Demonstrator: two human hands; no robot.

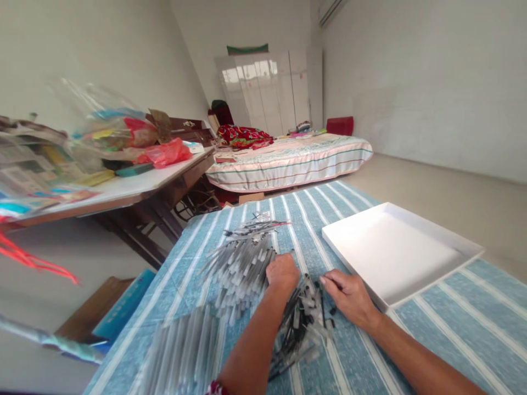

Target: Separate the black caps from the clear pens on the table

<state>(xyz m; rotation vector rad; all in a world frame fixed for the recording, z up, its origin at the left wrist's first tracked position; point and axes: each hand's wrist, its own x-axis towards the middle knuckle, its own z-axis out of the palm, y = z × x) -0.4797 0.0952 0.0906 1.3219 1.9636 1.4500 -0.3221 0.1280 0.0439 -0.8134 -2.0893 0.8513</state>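
Many dark pieces (297, 321) lay between your left hand (283, 271) and right hand (349, 295).
Both were curled, any pinch unclear; grey tubes (242, 269) lay beside the left, a white tray (397, 249) beside the right.

Person's left hand (283, 271) curled, fingertips hidden. Right hand (348, 293) near it, not touching: fingers bent, thumb close to index. Both forearms (257, 337) bare, angled inward.

Beyond the far edge of the cloth-covered, blue-and-white striped counter (349, 356) stand a wide, pale-sheeted bed (288, 165) and a glossy white wardrobe (263, 96) reflecting bright light; past the left edge, a white-topped brown desk (134, 185). Off-white walls (420, 82), beige floor (415, 184).
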